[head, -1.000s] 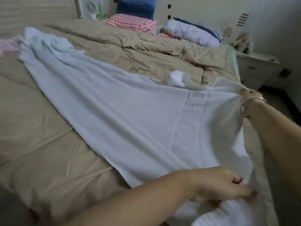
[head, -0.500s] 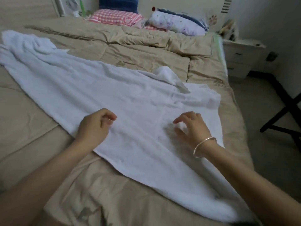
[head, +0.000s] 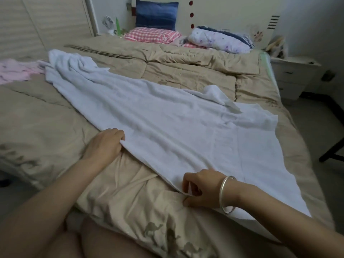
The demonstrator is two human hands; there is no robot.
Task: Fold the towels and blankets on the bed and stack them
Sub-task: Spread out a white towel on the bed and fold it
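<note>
Both your bare arms reach forward. Your left hand (head: 104,144) curls its fingers (head: 117,132) over the edge of the towel (head: 167,127); your right hand (head: 202,189), lower and nearer, pinches the same edge.

Light level low: flat, cool, daylight-like, source not in view. No glare anywhere. The white towel (head: 167,127) is the brightest surface, rendered pale blue-grey. The tan quilt (head: 46,118) goes muddy in its folds. Shadows are soft-edged: one dark pocket under my right hand (head: 201,189) where the towel edge lifts, a fainter one beside my left hand (head: 104,144). The bracelet (head: 226,194) shows a small highlight. Wide-angle distortion: wardrobe (head: 46,25) lines and bed edge (head: 279,101) bow outward, and the corners darken. My forearms at the bottom are soft. Detail is slightly smeared, noisy toward the pillows (head: 152,35).
</note>
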